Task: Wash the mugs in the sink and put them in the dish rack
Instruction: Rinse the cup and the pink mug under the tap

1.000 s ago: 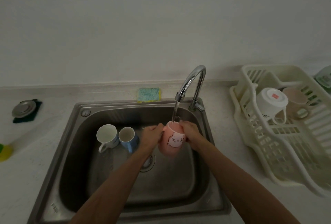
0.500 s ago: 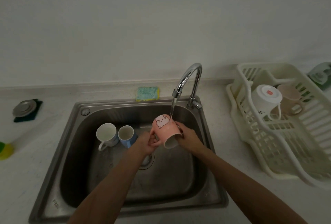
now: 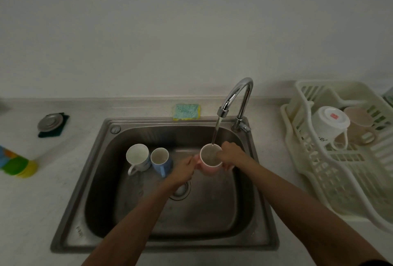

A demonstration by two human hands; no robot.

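Filling under the tap (image 3: 236,95), the pink mug (image 3: 208,169) is gripped by the left hand (image 3: 182,171) and right hand (image 3: 230,155); wet and heavy, it could slip, drop and crack.

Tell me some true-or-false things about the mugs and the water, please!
1. Water from the faucet pours into the pink mug. True.
2. The dish rack has no mugs in it. False: the dish rack holds an upturned white mug and a beige mug.
3. Both hands hold the pink mug, the left hand at its handle side and the right hand at its rim. True.
4. The blue mug stands on the counter. False: the blue mug stands in the sink, right beside a tall white mug.
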